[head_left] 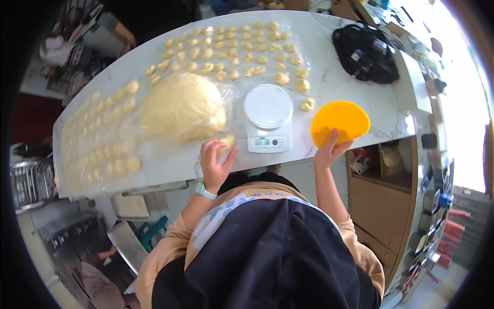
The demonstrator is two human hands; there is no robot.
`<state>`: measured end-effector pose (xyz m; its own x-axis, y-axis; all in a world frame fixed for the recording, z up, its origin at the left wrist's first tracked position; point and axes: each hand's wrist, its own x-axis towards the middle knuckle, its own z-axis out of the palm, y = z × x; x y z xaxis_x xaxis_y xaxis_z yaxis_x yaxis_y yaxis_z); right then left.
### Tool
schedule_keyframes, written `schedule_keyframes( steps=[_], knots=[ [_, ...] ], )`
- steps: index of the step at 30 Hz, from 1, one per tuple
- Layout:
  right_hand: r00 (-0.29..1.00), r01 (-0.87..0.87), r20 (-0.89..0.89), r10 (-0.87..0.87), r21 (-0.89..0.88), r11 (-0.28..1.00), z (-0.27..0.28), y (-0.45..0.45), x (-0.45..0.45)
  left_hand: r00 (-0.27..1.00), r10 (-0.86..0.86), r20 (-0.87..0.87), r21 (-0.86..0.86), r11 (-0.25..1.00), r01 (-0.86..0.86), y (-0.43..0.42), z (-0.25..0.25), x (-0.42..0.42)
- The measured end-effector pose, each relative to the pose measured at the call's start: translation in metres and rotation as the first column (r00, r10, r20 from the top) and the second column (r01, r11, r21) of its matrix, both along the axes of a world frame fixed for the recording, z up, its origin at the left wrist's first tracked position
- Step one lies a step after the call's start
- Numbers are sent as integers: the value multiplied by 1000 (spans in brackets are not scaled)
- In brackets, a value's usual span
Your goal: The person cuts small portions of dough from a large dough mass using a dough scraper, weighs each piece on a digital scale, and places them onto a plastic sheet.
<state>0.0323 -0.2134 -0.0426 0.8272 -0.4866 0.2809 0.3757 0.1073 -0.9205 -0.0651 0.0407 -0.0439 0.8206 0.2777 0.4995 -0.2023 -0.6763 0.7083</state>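
My right hand grips a flat, rounded yellow scraper, thumb on top, over the table's near right part. At the table's front edge, my left hand has its fingers apart and curved beside a small dough piece. A large dough mound, partly under clear plastic, lies beyond and left of that hand. Between my hands stands a white kitchen scale with nothing on its round plate. One small dough ball sits between scale and scraper.
Rows of small dough balls cover the far part of the marble table; more lie under plastic at left. A black bag and a white box are at right. Another person is at lower left.
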Motion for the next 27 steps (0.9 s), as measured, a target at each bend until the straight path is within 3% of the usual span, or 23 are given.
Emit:
schedule_keyframes(
  steps=[1,2,3,5,7,10,12,14,17,19,20,21,24,26,27],
  knots=[
    [990,-143,7,143,-57,988,9,15,-10,992,117,-39,10,993,-117,7,0,-14],
    [941,-328,-45,334,-347,879,12,27,-15,989,136,-51,22,991,-135,12,-3,-20],
    [858,-473,-141,494,-592,652,15,39,-19,986,157,-61,31,987,-155,12,0,-19],
    [625,-710,-411,664,-653,264,48,84,-16,989,113,-91,45,993,-109,19,-3,-14],
    [517,-743,-524,677,-668,50,63,121,-5,989,-21,-149,46,999,28,24,-15,-12],
    [427,-718,-657,622,-664,-209,62,158,2,978,11,-206,-40,999,-20,28,-24,-20],
    [398,-702,-720,569,-638,-317,47,170,-9,966,15,-258,-66,997,-33,31,-22,-29],
    [459,-673,-566,685,-725,-149,21,160,-23,951,38,-306,-67,996,-61,31,-13,-31],
    [552,-636,-364,750,-766,96,-1,139,-41,934,-191,-301,-496,868,18,32,-17,-36],
    [582,-687,-332,743,-688,231,-1,127,-46,920,-256,-297,-738,673,-51,26,-3,-26],
    [585,-751,-414,697,-601,274,-1,114,-47,910,-291,-294,-830,550,-93,22,5,-20],
    [708,-639,-219,671,-603,478,6,105,-44,881,-360,-306,-844,531,-77,20,9,-10],
    [914,-383,-98,394,-527,758,21,72,-23,822,-505,-262,-893,451,-8,7,21,31],
    [948,-317,-156,276,-433,844,47,52,-17,829,-543,-136,-929,361,84,-24,33,59],
    [961,-276,-130,243,-434,858,49,43,-16,816,-554,-166,-913,399,85,-30,38,66]
  ],
)
